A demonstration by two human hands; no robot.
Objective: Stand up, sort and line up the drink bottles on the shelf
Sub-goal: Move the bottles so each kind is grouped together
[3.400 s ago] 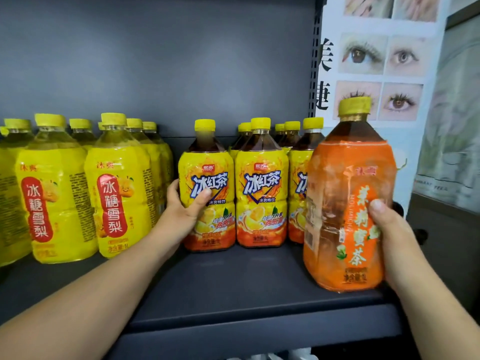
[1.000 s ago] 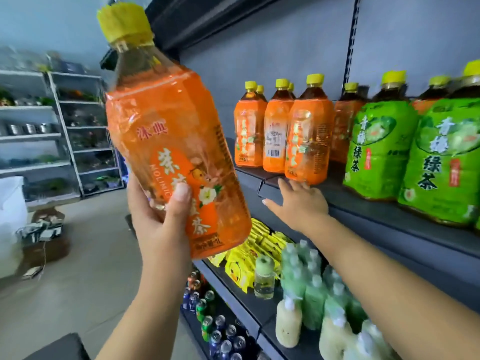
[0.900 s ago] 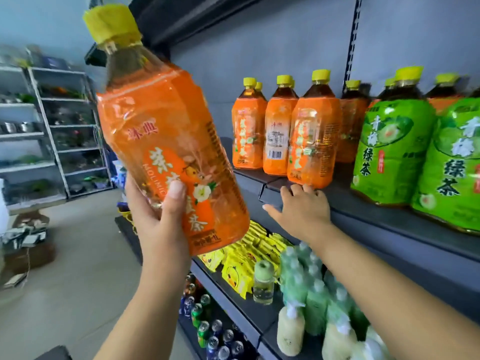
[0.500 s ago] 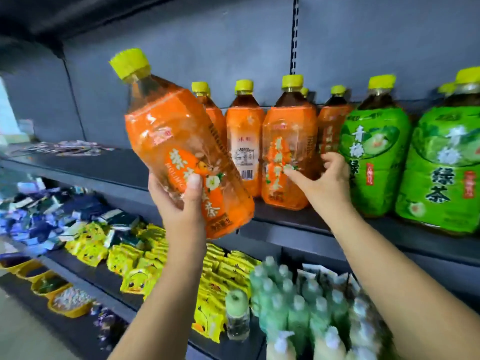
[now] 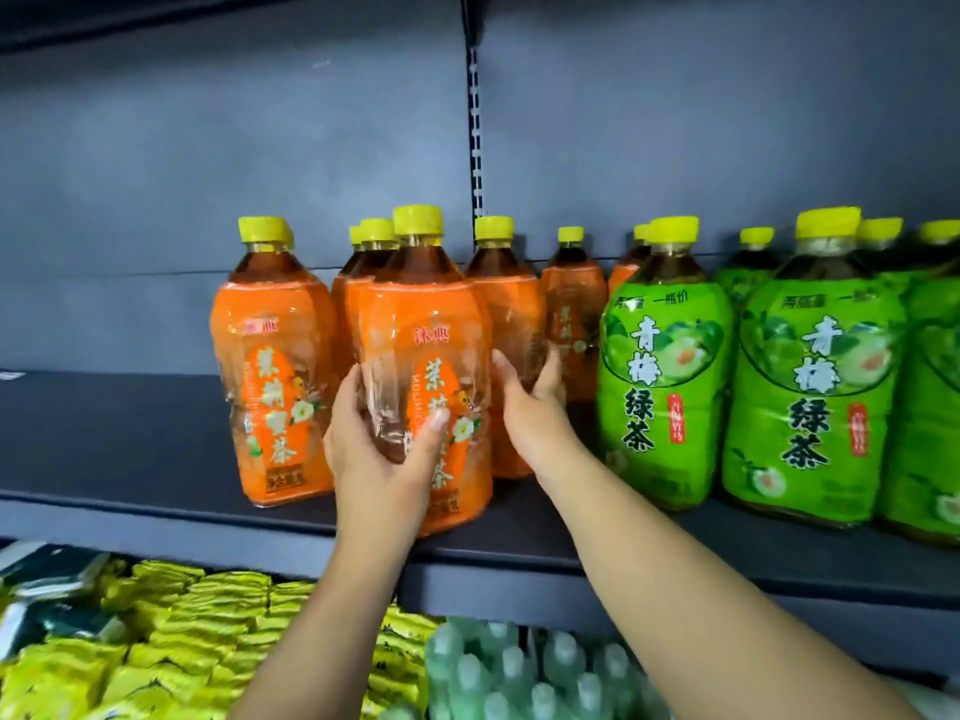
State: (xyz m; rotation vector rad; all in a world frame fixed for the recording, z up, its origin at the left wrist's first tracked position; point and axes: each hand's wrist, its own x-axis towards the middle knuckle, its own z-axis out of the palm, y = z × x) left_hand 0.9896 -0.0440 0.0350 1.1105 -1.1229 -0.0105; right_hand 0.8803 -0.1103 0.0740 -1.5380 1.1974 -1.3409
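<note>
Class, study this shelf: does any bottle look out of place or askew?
Nothing is spilled or fallen. Only the orange bottle gripped by the left hand stands forward of its row, near the shelf edge; the right hand touches its side.

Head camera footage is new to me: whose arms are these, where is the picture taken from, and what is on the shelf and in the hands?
There is no machine here. A person wears one wide-angle camera on the head, looking forward and down, so both arms reach into the picture from below. The left hand grips an orange tea bottle with a yellow cap, upright at the front edge of the dark shelf. The right hand lies beside that bottle, fingers reaching toward the orange bottles behind it; whether it holds one cannot be told. Another orange bottle stands to the left. To the right stand green tea bottles. On the lower shelf lie yellow packets and pale green bottles.
</note>
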